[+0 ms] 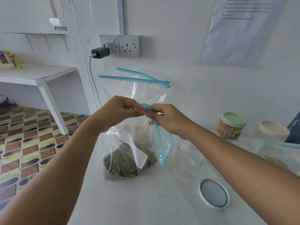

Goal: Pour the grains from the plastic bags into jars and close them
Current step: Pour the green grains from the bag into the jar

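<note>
The blue zip strip (146,108) is pinched between the left hand (120,111) and the right hand (168,119), fingers curled. The bag (129,153) is held up straight, just under and behind both hands, its bottom on the bench (146,200). The open jar (190,153) is just right of it, nearer the right hand, partly hidden by that arm. The fingertips are hard to make out.

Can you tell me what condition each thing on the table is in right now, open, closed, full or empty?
Bag of green grains: upright, zip top being pinched by left hand and right hand.
Clear jar: open, empty.
White lid: off, flat on table.
Green-lidded jar: closed, filled with yellow grains.
Pink-lidded jar: closed.
</note>
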### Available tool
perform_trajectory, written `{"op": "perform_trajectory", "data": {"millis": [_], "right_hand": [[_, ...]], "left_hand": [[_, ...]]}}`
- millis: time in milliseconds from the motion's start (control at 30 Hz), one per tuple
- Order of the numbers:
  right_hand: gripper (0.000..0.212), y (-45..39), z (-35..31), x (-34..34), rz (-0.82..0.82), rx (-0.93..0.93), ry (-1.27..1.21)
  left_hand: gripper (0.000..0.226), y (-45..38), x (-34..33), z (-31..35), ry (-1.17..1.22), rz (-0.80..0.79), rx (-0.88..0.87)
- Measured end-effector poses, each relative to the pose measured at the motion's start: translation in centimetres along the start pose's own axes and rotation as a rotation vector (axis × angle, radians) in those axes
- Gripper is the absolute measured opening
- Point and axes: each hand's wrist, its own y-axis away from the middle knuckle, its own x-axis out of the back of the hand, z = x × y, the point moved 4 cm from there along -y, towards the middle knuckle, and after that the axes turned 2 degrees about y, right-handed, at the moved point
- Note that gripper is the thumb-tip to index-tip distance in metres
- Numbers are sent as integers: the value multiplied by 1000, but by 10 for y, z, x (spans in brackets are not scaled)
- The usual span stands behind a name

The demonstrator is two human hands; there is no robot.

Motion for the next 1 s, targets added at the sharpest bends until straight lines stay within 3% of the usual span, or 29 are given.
{"op": "perform_trajectory", "data": {"millis": [233,333,467,567,733,867,1000], "right_hand": [[45,19,15,4,-73,42,209],[41,25,22,0,-177,8,404],[17,21,22,-16,-244,69,627],[6,21,21,-22,-246,80,546],[24,26,27,-31,-369,48,537],[19,21,29,-34,-259,128,644],[38,13,29,-27,-111,173,619]], "left_hand": [[33,2,7,-16,-8,62,-18],[48,8,7,-17,69,95,-27],[51,10,9,-24,59,74,-8],[51,10,10,-29,35,73,19],[56,12,10,-33,89,66,56],[51,12,4,-33,84,15,78],[35,14,8,-45,68,-90,166]]}}
